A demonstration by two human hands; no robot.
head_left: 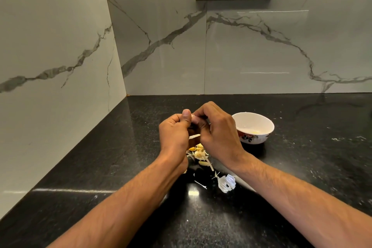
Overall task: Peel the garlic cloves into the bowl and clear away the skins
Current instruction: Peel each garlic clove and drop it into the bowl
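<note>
both hands meet above the black desk (100, 167), just left of the white bowl (254, 127). the left hand (175, 133) and right hand (218, 129) curl their fingers round a garlic clove (194, 119), pinching it between them. unpeeled cloves (198, 152) and loose skins (226, 183) lie on the desk nearer the person than the bowl, below the hands.

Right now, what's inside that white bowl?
The bowl shows a small pale yellow bit near its bottom, probably peeled garlic. The right hand covers the bowl's left edge, so anything there is hidden.
</note>
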